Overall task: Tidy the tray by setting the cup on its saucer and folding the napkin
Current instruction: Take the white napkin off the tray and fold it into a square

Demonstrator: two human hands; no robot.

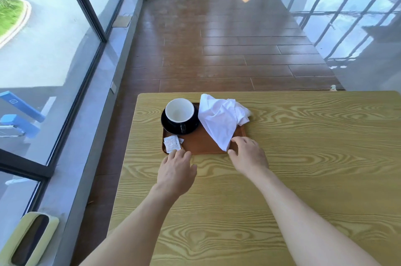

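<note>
A brown tray (201,144) lies near the far left corner of the wooden table. A black cup with a white inside (179,113) stands upright on its black saucer (191,129) at the tray's back left. A crumpled white napkin (221,120) drapes over the tray's right side and spills past its far edge. My right hand (247,155) rests at the tray's near right corner, fingers touching the napkin's lower tip and the rim. My left hand (176,168) sits at the tray's near left edge, fingertips by a small white paper packet (172,143).
The wooden table (303,168) stretches wide to the right and toward me. Its left edge drops to a floor strip beside a glass wall. A pale green bin (28,242) stands on the floor at the lower left.
</note>
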